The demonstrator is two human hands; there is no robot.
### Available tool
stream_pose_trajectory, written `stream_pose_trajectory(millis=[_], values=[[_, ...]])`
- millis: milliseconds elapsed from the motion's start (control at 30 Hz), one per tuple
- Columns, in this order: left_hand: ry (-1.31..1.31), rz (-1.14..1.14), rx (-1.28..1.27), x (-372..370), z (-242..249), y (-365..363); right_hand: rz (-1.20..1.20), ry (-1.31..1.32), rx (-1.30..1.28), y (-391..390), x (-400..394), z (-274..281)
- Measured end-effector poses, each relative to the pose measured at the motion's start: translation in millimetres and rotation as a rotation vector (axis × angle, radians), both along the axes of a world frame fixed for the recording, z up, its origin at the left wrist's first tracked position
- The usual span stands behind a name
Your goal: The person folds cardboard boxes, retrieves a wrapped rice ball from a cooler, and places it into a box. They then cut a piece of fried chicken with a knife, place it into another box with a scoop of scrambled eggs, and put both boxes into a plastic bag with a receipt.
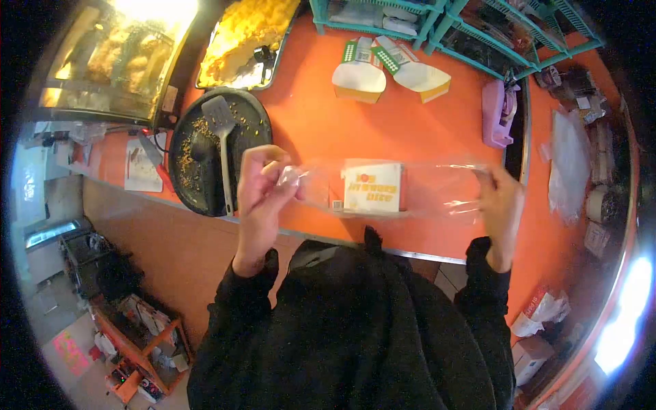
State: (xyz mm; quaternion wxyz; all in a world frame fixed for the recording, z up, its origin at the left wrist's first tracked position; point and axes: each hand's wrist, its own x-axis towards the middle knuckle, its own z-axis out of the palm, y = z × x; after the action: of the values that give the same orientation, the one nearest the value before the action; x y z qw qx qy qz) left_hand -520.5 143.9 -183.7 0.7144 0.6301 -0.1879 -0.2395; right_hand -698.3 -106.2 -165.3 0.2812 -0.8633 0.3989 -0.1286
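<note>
A clear plastic bag (437,179) is stretched sideways between my two hands, over the front part of the orange counter. Pinched fingers of my left hand (263,181) grip its bunched left end. My right hand (502,205) is closed on the opposite end, at the right. Midway along the plastic sits a small white and orange printed box (372,188), its lettering upside down in this view. The film overlaps the box on both sides.
Left of my hands stands a round black tray (198,178) with crumbs and a spatula (222,130). A knife (160,164) lies farther left. Behind are a tray of yellow food (249,34), two paper food boxes (359,78), teal racks (383,31) and a pink tape dispenser (497,113).
</note>
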Motion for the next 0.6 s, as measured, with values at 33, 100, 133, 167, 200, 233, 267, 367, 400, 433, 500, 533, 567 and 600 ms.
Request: stream_pose_trajectory(millis=[33,100,133,167,200,233,267,367,400,433,500,533,567,600], values=[[0.016,-0.007,-0.045,-1,17,-4,0.110,-0.092,-0.107,-8,-3,5],[0.040,-0.044,-0.132,1,41,-4,0.070,-0.157,-0.016,-5,-1,24],[0.035,-0.075,-0.182,7,50,-3,0.051,-0.197,0.026,-4,2,33],[0.015,-0.131,-0.183,13,54,-4,0.033,-0.202,0.081,-6,5,40],[-0.005,-0.187,-0.184,19,57,-4,0.060,-0.126,0.127,-8,8,41],[-0.041,-0.268,-0.135,27,57,-6,0.088,-0.055,0.168,-11,10,39],[-0.080,-0.347,-0.086,35,56,-9,0.115,0.017,0.207,-18,15,36],[-0.186,-0.432,0.104,54,20,-7,0.577,0.326,-0.016,-49,49,33],[-0.208,-0.477,0.173,62,15,-4,0.721,0.357,-0.038,-59,69,35],[-0.407,-0.421,0.250,70,21,-4,0.653,0.154,-0.123,-70,96,39],[-0.789,-0.289,0.403,83,39,-2,0.510,-0.245,-0.276,-96,174,51],[-0.783,-0.197,0.381,90,46,-1,0.378,-0.147,-0.225,-110,216,68],[-0.776,-0.104,0.357,97,53,0,0.384,-0.266,-0.414,-122,260,70],[-0.768,-0.012,0.332,104,56,1,0.440,-0.285,-0.547,-138,304,68]])
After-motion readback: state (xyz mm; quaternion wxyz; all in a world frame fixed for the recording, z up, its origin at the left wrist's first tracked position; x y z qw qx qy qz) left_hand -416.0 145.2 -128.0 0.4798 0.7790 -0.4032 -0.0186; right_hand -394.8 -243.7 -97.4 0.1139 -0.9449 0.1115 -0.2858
